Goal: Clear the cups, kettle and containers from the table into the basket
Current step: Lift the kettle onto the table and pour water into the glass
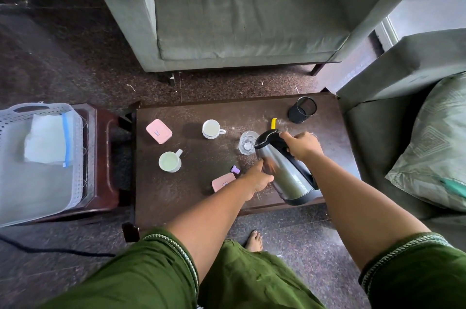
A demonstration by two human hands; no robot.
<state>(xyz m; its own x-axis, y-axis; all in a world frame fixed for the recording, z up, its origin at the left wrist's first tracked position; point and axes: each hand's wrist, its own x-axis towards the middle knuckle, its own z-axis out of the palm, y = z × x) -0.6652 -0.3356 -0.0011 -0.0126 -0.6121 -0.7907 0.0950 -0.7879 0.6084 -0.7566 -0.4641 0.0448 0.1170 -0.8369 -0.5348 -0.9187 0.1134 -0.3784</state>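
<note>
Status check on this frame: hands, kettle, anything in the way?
Right hand on handle, left hand steadying kettle, tilted. Glass beside spout, pink container by left hand. Basket far left.

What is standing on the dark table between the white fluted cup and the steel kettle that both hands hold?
In the head view, a clear drinking glass stands between the white fluted cup and the steel kettle, right beside the kettle's lid.

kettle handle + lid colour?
Black, on a shiny steel body. Kettle shows clearly in the head view, right hand gripping the handle.
</note>
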